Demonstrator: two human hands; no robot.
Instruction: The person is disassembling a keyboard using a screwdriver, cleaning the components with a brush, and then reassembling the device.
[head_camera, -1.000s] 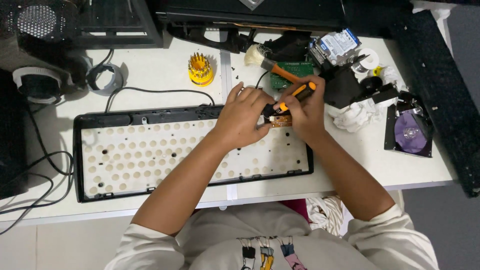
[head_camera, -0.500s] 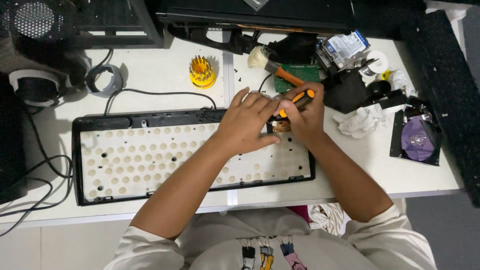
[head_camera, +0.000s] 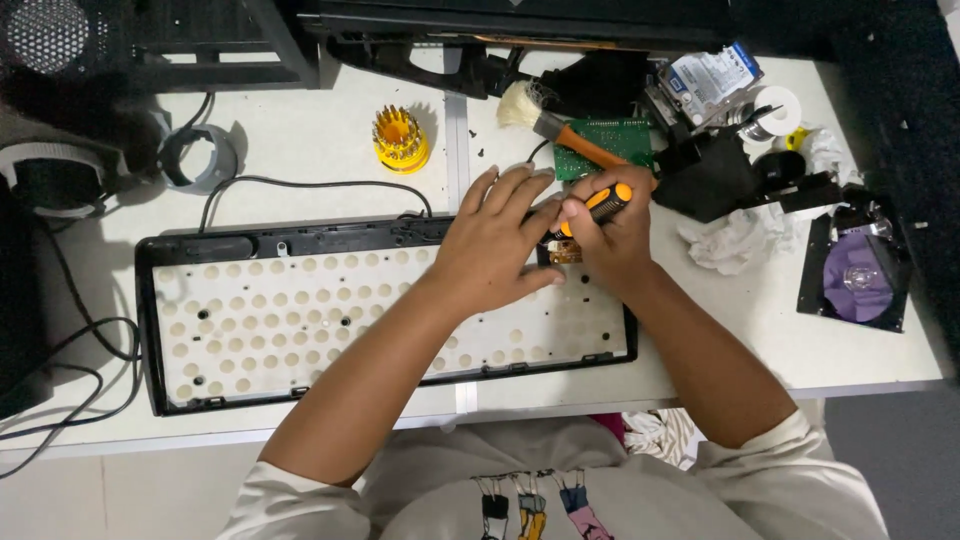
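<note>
Your right hand (head_camera: 612, 238) is closed around an orange-and-black screwdriver (head_camera: 592, 208), its handle tilted up and to the right and its tip aimed down at a small brown board (head_camera: 563, 251) near the upper right corner of the opened keyboard (head_camera: 300, 320). Your left hand (head_camera: 492, 245) lies flat, fingers spread and gripping nothing, pressing on the keyboard just beside the screwdriver, its fingertips touching your right hand. The keyboard lies along the front edge of the tabletop (head_camera: 300, 140), its white dotted inside facing up. Toward the back edge stand a yellow bit holder (head_camera: 400, 140), a brush (head_camera: 545, 125) and a green circuit board (head_camera: 610, 145). A crumpled tissue (head_camera: 730, 240) and a disc drive with a purple disc (head_camera: 853, 272) lie near the right edge.
</note>
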